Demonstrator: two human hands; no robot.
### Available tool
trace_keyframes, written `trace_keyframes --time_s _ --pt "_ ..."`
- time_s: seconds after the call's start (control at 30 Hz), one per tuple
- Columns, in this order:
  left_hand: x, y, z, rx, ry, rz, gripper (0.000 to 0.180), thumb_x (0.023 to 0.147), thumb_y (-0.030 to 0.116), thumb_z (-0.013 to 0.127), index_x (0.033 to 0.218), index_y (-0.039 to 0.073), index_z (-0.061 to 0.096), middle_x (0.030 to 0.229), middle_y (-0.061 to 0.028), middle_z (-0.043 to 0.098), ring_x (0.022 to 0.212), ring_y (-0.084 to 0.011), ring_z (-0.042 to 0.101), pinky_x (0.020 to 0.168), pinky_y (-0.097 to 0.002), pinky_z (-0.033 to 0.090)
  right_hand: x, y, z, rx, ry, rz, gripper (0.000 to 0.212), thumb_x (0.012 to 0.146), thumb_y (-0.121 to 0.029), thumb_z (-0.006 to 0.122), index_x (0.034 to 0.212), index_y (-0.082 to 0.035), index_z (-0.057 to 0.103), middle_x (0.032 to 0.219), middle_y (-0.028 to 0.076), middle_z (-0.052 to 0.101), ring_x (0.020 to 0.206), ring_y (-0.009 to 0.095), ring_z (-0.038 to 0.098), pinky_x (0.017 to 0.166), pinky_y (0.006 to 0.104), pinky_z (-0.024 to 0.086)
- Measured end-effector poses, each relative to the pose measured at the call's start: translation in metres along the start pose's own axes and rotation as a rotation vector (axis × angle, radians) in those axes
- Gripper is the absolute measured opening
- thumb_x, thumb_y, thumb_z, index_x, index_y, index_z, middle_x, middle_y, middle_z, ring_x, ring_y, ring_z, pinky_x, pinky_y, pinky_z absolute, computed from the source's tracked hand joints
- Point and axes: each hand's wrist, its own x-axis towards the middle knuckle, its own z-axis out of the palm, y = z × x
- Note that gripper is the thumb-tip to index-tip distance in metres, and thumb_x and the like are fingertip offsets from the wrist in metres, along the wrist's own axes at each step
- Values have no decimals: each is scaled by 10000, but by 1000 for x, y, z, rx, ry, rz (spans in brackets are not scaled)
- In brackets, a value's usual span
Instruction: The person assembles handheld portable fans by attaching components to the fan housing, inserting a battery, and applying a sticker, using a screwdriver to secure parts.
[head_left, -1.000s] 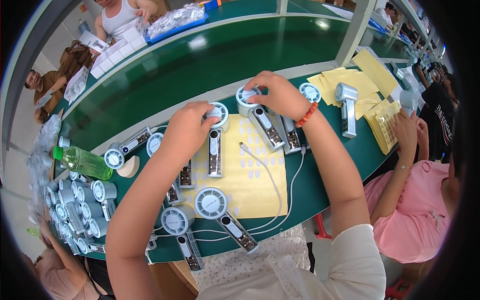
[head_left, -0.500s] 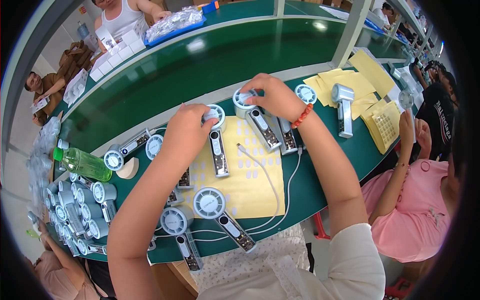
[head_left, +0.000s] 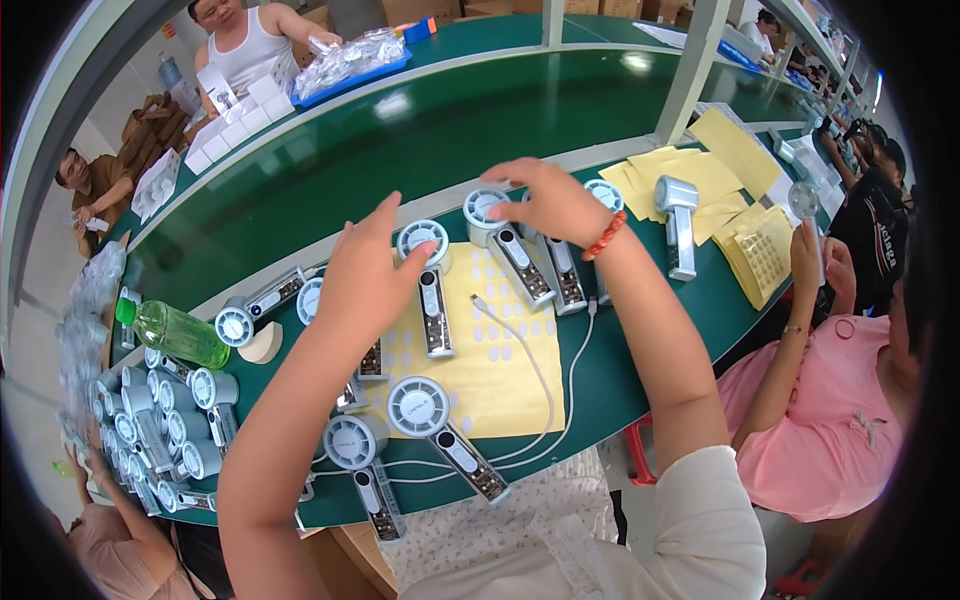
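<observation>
My left hand [head_left: 368,265] is open, its fingers spread upward. Its thumb lies over the edge of a pale blue handheld fan [head_left: 434,310] with a clear-fronted handle, and whether it touches is hard to tell. My right hand [head_left: 556,205], a red bead bracelet on its wrist, has its fingers stretched out above a second handheld fan [head_left: 520,262]; the thumb overlaps that fan's round head. Beside it, another fan [head_left: 566,270] is partly hidden by the right hand. Under the left-hand fan lies a yellow sheet of small oval stickers [head_left: 500,400]. Two fans [head_left: 418,405] sit nearer me.
A white cable [head_left: 530,360] crosses the sheet. A green bottle [head_left: 180,333] and a pile of fans [head_left: 170,430] stand left. More yellow sheets [head_left: 755,250] and a fan [head_left: 680,228] are at right. A green channel [head_left: 450,130] runs behind; people sit around.
Both hands have loosened from the fan heads: the left fingers have spread and drawn back left, and the right fingers have straightened. The fans stay in about the same places.
</observation>
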Motion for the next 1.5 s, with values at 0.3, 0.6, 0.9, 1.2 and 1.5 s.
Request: trace_keyframes --time_s 0.3,0.6,0.9,1.2,1.5 --pt "-166 19 -96 -231 -181 367 395 720 97 600 1106 102 517 1081 -83 578 918 -263 582 877 -425 416 -35 27 -59 -328 140 131 260 739 -262 684 899 -65 628 956 117 613 884 275 576 910 424 365" --pt "-319 -5 -24 -271 441 139 139 863 149 490 979 86 533 733 -100 573 685 -266 578 683 -418 461 -25 24 -32 -265 -16 169 313 741 -326 684 860 -46 606 854 144 617 843 303 573 818 406 428" --pt "-328 -15 3 -353 302 268 259 695 68 573 939 139 526 870 -17 576 788 -182 587 777 -371 460 -26 23 -28 -212 -17 103 242 759 -198 664 879 -5 580 864 168 610 800 322 575 707 360 456" --pt "-325 -25 4 -258 379 329 196 700 93 577 872 155 509 792 8 527 747 -160 564 743 -350 464 -22 21 -39 -174 -210 45 203 768 -50 615 966 -17 588 990 121 616 913 282 573 799 330 454" --pt "-325 -26 7 -334 306 339 186 697 119 617 852 153 521 782 2 529 787 -166 562 776 -363 467 -27 22 -55 9 167 -4 286 773 -174 663 1011 -45 572 1124 111 573 1041 244 539 879 319 423"
